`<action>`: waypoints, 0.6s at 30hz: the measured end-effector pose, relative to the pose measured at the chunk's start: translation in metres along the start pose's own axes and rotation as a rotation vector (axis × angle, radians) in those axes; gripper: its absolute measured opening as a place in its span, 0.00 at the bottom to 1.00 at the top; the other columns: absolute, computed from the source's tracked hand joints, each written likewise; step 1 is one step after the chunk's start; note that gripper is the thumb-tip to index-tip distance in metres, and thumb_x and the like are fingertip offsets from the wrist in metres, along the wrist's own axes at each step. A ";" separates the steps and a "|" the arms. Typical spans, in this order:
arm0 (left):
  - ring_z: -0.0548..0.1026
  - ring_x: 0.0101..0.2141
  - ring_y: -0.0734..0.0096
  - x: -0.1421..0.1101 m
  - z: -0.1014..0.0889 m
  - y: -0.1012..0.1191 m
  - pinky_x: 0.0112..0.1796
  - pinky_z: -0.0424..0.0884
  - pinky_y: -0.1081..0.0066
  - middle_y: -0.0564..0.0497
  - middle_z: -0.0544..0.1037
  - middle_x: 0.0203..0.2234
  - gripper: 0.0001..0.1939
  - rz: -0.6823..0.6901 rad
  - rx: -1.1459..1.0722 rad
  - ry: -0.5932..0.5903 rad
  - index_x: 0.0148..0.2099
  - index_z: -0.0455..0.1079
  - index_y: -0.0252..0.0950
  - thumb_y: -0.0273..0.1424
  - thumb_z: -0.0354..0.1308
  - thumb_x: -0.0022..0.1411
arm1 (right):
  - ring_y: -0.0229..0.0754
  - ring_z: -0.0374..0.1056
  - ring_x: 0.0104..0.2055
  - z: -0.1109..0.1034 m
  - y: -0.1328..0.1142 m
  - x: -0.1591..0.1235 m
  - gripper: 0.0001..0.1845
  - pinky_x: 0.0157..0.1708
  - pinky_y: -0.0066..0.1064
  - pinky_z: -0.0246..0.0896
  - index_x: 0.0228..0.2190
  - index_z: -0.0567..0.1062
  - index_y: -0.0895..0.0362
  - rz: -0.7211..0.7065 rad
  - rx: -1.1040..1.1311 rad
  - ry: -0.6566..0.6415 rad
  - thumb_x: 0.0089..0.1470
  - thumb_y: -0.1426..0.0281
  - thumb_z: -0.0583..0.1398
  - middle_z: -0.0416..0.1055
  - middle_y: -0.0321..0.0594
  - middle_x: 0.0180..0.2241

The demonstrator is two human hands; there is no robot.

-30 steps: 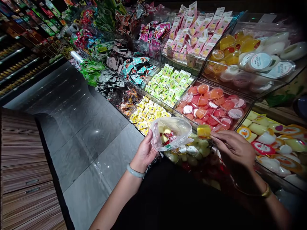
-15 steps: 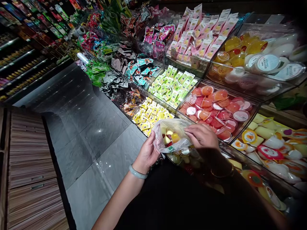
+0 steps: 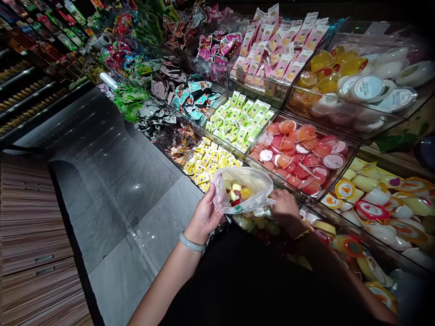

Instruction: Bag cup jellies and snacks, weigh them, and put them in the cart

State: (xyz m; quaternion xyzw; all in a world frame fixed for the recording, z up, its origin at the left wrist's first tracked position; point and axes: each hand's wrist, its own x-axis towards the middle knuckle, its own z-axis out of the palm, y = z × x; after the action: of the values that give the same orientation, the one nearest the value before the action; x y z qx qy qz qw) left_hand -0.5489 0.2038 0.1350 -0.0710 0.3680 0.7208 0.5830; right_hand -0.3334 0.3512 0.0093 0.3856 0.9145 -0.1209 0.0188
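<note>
My left hand [image 3: 205, 213], with a pale green bangle on the wrist, grips the left edge of a clear plastic bag [image 3: 253, 181]. Several small jelly cups [image 3: 238, 192], yellow, white and red, lie inside the bag. My right hand [image 3: 286, 206] is just below the bag's right corner, over a bin of pale green jelly cups [image 3: 260, 222]. Its fingers curl down towards the cups, and the bag partly hides their tips. A gold bracelet shows on that wrist.
Clear bins line the counter: red and orange jelly cups [image 3: 299, 149], green packets [image 3: 241, 120], yellow packets [image 3: 210, 160], pink packets [image 3: 278, 45], large mixed jelly cups [image 3: 384, 199]. A grey tiled floor [image 3: 129, 190] runs on the left beside wooden drawers [image 3: 30, 244].
My right hand carried a yellow jelly cup to the bag and put it in. It has since dropped below the bag's right corner, to the green cups. The left hand stayed put.
</note>
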 end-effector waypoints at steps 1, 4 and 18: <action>0.83 0.37 0.68 -0.001 0.000 0.000 0.42 0.80 0.67 0.48 0.84 0.40 0.20 0.004 0.000 0.002 0.57 0.72 0.36 0.39 0.46 0.74 | 0.56 0.63 0.50 0.000 -0.005 0.002 0.16 0.47 0.43 0.56 0.46 0.78 0.57 -0.006 -0.041 -0.041 0.57 0.68 0.59 0.74 0.51 0.46; 0.82 0.39 0.68 -0.002 -0.002 -0.002 0.42 0.80 0.68 0.48 0.84 0.42 0.19 0.007 0.009 0.016 0.58 0.72 0.36 0.38 0.47 0.74 | 0.58 0.62 0.50 0.000 -0.014 0.009 0.16 0.47 0.45 0.54 0.44 0.79 0.59 0.004 -0.074 -0.121 0.55 0.66 0.60 0.73 0.54 0.45; 0.82 0.36 0.69 -0.009 -0.009 -0.007 0.41 0.79 0.69 0.47 0.83 0.40 0.17 0.025 -0.009 0.025 0.56 0.72 0.34 0.37 0.51 0.73 | 0.51 0.70 0.48 -0.012 -0.007 0.023 0.18 0.49 0.36 0.62 0.46 0.77 0.62 -0.130 0.075 -0.239 0.54 0.72 0.60 0.75 0.55 0.46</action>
State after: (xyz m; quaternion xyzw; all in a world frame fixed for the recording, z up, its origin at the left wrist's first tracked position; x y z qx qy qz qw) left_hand -0.5426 0.1912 0.1297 -0.0781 0.3729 0.7289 0.5688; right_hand -0.3540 0.3656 0.0199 0.3089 0.9236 -0.2013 0.1053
